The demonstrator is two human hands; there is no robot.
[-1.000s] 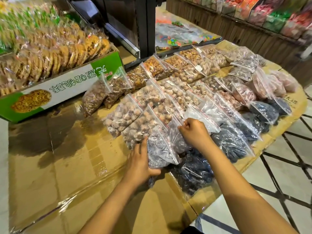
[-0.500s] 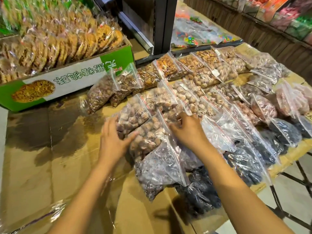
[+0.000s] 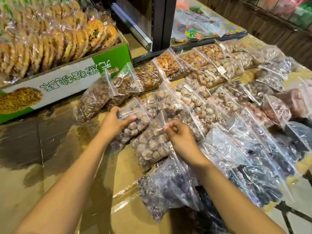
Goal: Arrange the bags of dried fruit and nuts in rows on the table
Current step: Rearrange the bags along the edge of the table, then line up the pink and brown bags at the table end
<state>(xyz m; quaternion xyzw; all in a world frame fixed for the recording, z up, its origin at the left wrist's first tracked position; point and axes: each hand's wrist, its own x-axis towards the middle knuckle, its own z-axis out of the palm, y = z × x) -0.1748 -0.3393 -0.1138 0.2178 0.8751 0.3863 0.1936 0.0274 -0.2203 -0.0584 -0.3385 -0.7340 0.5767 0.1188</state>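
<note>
The bags (image 3: 152, 146) are clear, glossy plastic film, crinkled, with thin red zip strips. The table (image 3: 50, 166) has a brown cardboard cover that shines under clear tape (image 3: 125, 188). At upper left, the box (image 3: 67, 81) is printed cardboard, green and white, and its biscuits (image 3: 50, 39) sit in shiny transparent wrap. The post (image 3: 162, 22) at top centre looks like smooth black metal. The wall (image 3: 261, 19) at upper right is dark slatted wood.

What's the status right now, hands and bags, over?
Left hand grips pale bag. Right hand pinches next bag by its zip edge. Other bags lie in rows; nothing blocking.
</note>
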